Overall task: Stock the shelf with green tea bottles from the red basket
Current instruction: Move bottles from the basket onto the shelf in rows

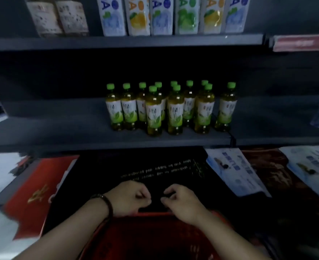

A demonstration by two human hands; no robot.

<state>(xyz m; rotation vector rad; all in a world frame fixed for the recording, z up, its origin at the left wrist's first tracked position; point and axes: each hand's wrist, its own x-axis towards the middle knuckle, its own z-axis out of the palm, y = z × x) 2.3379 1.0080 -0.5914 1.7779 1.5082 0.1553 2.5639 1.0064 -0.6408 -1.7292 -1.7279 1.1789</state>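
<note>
While the left hand and the right hand hang over the far rim of the red basket, the green tea bottles stand on the middle shelf.
Both sets of fingers are clenched into loose fists facing each other, close but apart, with nothing seen in them; a dark beaded bracelet circles the left wrist. The bottles form an upright, green-capped cluster near the shelf's middle, one bottle standing slightly apart at the right end. On the upper shelf stands a row of pale drink cartons. Below, a black mat with pale lettering lies between a red folder and blue leaflets.
</note>
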